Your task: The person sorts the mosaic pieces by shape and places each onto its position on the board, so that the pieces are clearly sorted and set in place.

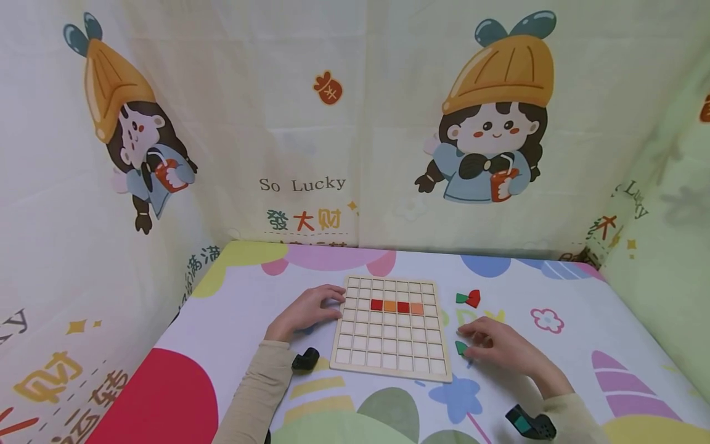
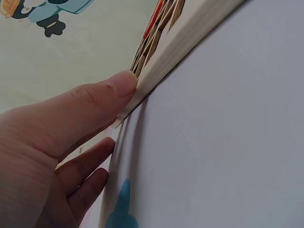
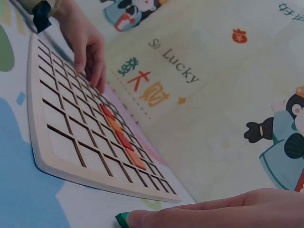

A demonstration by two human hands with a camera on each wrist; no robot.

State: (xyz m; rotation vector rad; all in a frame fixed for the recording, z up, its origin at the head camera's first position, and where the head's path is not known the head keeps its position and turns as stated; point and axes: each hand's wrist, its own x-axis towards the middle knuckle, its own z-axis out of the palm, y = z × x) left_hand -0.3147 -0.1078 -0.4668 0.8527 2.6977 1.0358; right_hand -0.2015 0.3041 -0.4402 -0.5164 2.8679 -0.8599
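A wooden grid board [image 1: 391,372] lies on the table. One row of it holds several coloured squares: a red square [image 1: 377,304], an orange square [image 1: 391,306], another red one and a lighter orange one. My left hand [image 1: 306,313] rests at the board's left side, and in the left wrist view its thumb [image 2: 124,83] touches the edge. At the right, my right hand [image 1: 501,346] is low over the table, its thumb on a small green piece [image 1: 460,348] and the index finger apart from it. Beyond it lie another green piece [image 1: 461,298] and a red piece [image 1: 473,298].
The table [image 1: 560,364] wears a printed white cover with coloured shapes. Printed cloth [image 1: 388,154] hangs at the back and both sides. Dark cameras are strapped on each wrist, the right one [image 1: 529,423] close above the tabletop.
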